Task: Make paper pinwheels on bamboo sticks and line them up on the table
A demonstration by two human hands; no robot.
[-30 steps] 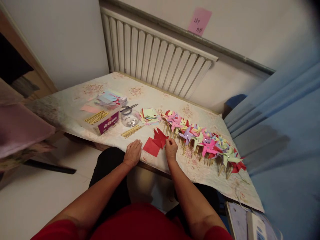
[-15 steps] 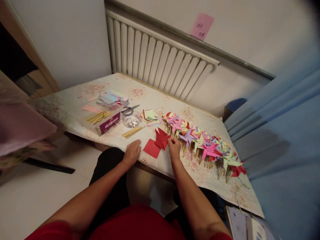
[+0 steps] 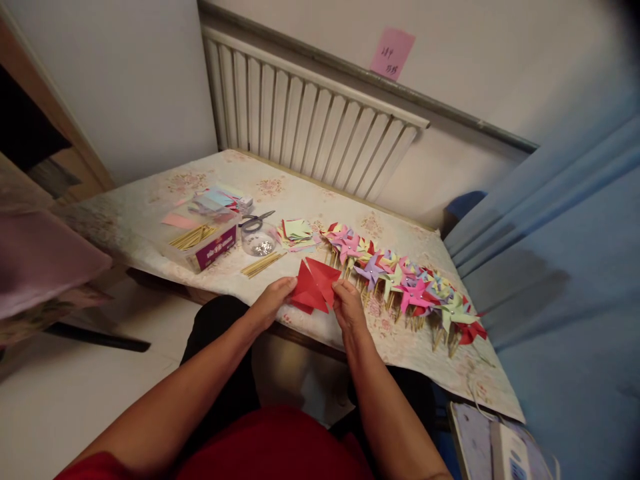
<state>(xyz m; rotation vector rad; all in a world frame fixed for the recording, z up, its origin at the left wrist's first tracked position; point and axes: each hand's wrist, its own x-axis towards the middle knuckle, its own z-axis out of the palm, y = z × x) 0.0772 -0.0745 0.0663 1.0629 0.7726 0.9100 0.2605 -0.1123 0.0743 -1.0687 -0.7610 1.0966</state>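
A red paper square (image 3: 316, 285) with slits cut in from its corners is held up between my two hands. My left hand (image 3: 277, 295) pinches its left edge, and my right hand (image 3: 348, 298) pinches the right edge. Beneath it lies another red paper square (image 3: 303, 307), mostly covered. Beyond my left hand are a small pile of thin wooden sticks (image 3: 263, 265) and a clear round dish (image 3: 260, 240) of small shiny pieces. To the right of my right hand spreads a long cluster of finished paper pinwheels (image 3: 414, 293) on sticks.
A clear box of sticks (image 3: 200, 247) with a purple label stands at the left, near scissors (image 3: 257, 221). Cut paper (image 3: 297, 231) is stacked behind the dish. The flowered tablecloth (image 3: 375, 357) ends at the front edge; a radiator (image 3: 310, 127) and blue curtain (image 3: 565, 267) border the table.
My left hand has come from the table edge to grip the slit red paper. The paper has opened flatter and shifted left over the other red square, with my right hand still holding it.
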